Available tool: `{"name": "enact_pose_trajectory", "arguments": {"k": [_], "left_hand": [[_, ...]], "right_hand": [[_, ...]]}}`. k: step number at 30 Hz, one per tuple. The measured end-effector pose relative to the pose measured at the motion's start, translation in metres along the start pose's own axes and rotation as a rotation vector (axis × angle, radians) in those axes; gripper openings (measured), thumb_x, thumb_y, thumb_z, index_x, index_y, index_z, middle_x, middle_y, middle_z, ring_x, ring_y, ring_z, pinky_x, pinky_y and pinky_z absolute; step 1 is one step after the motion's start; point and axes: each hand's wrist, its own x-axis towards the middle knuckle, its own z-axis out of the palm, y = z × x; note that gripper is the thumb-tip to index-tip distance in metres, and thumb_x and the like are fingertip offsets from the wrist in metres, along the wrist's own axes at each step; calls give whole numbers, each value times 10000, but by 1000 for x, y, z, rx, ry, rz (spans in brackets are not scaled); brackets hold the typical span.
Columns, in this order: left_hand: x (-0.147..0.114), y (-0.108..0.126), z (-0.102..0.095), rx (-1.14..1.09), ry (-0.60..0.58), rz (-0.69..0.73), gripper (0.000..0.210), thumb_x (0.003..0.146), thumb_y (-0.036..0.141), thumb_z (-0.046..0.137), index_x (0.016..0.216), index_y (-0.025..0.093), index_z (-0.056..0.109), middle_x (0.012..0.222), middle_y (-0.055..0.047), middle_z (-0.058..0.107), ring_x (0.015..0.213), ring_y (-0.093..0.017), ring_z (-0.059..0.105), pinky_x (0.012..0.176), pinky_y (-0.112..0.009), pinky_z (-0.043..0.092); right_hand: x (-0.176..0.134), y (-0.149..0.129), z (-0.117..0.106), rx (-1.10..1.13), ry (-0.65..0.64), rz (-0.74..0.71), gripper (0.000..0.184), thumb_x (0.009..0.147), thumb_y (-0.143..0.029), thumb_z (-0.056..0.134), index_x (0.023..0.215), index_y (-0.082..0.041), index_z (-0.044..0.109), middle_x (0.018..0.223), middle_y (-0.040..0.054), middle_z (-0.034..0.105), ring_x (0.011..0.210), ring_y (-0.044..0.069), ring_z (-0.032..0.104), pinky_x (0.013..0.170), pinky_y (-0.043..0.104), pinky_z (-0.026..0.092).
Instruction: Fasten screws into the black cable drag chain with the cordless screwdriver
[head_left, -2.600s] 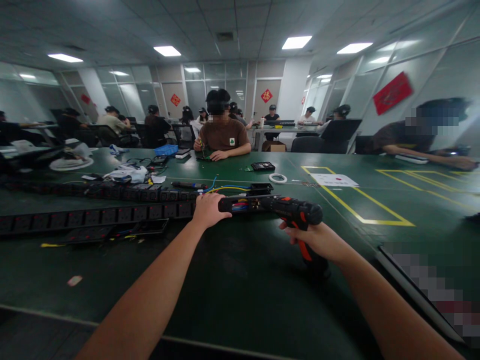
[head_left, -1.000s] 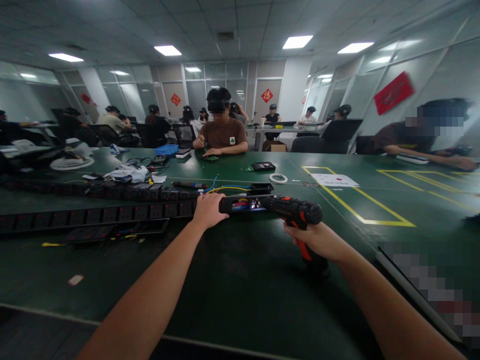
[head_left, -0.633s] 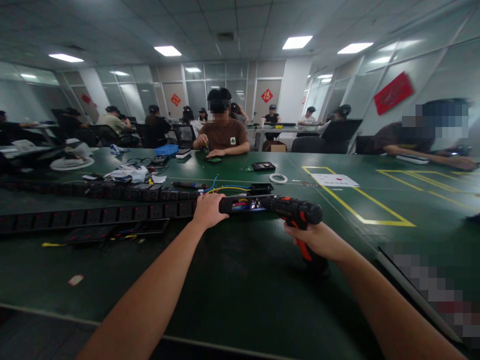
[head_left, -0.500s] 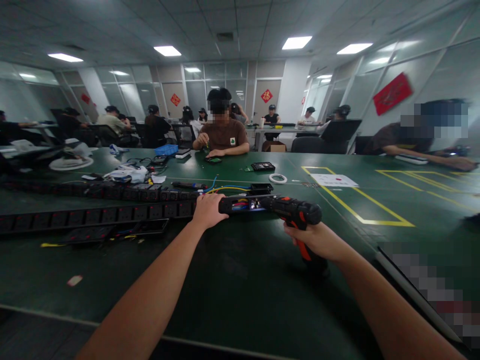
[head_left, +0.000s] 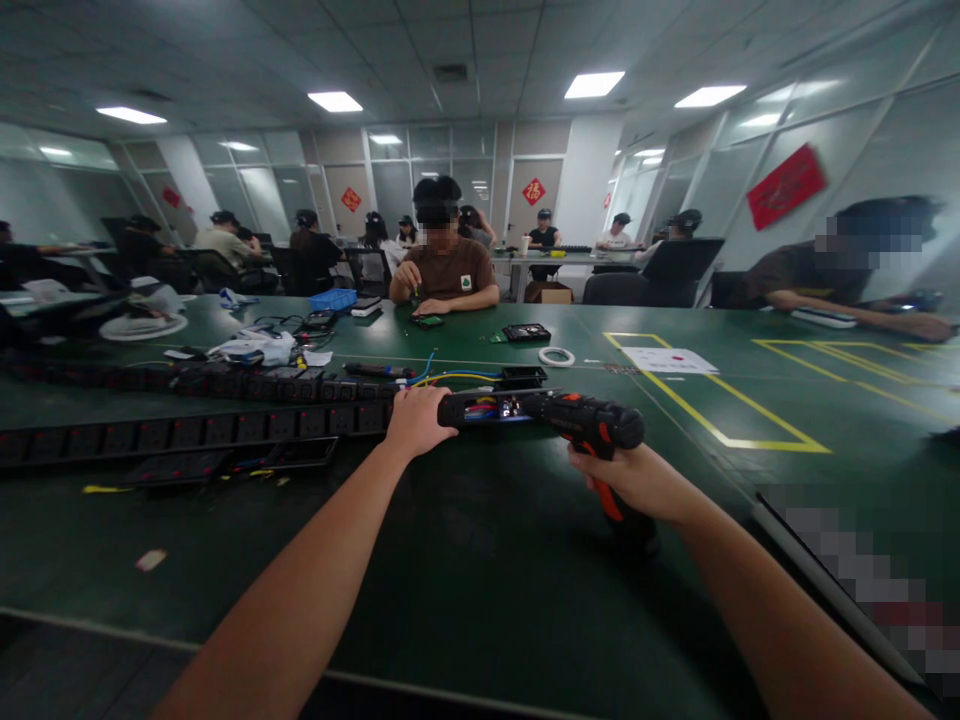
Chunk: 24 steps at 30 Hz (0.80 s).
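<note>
My left hand is wrapped round a long black power strip near its right end. Just right of that hand the strip's casing is open, and coloured wires show inside. My right hand grips a black and orange cordless drill by its handle. The drill points left, its nose at the strip's open right end; whether the bit touches anything there is hidden. Behind the strip lie blue and yellow wires and a small black frame.
A second black strip runs behind the first. A screwdriver, a white ring and a paper sheet lie beyond. Loose black covers sit in front at left. A co-worker sits opposite, another person at far right.
My hands, the drill and the strip hold the same positions. The co-worker opposite and the person at far right have shifted slightly.
</note>
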Motion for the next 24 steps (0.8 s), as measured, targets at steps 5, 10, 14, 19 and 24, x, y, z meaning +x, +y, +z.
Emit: {"name": "enact_pose_trajectory", "arguments": {"k": [5, 10, 14, 19, 24], "left_hand": [[0, 1, -1, -1, 5, 7, 640, 702, 488, 814, 1265, 283, 590, 1277, -73, 650, 1199, -332, 556, 1047, -475, 333], [0, 1, -1, 1, 25, 27, 613, 705, 483, 813, 1240, 273, 601, 1256, -77, 660, 1181, -334, 563, 1025, -478, 345], [0, 2, -2, 2, 7, 13, 605, 703, 487, 817, 1229, 277, 605, 1249, -76, 665, 1179, -336, 563, 1030, -484, 342], [0, 2, -3, -1, 4, 10, 595, 705, 484, 815, 1225, 286, 604, 1249, -73, 662, 1179, -335, 560, 1037, -484, 335], [0, 1, -1, -6, 6, 13, 575, 713, 478, 810, 1217, 290, 605, 1243, -70, 660, 1180, -332, 562, 1029, -478, 340]], "right_hand": [[-1, -2, 0, 9, -8, 8, 323, 810, -483, 676, 939, -188, 651, 677, 8, 640, 665, 208, 620, 640, 338, 494], [-3, -9, 1, 78, -10, 14, 393, 783, -414, 693, 1105, -188, 678, 871, 46, 706, 683, 198, 639, 670, 357, 519], [-3, -10, 0, 69, -15, 30, 412, 783, -405, 692, 1132, -188, 682, 920, 65, 730, 672, 194, 632, 669, 363, 522], [-3, -10, -1, 88, -45, -26, 332, 785, -413, 683, 1034, -193, 690, 988, 72, 719, 695, 196, 644, 689, 365, 529], [-2, -7, 1, 54, -32, -22, 282, 787, -422, 685, 952, -194, 677, 826, 38, 684, 696, 202, 638, 683, 349, 511]]}}
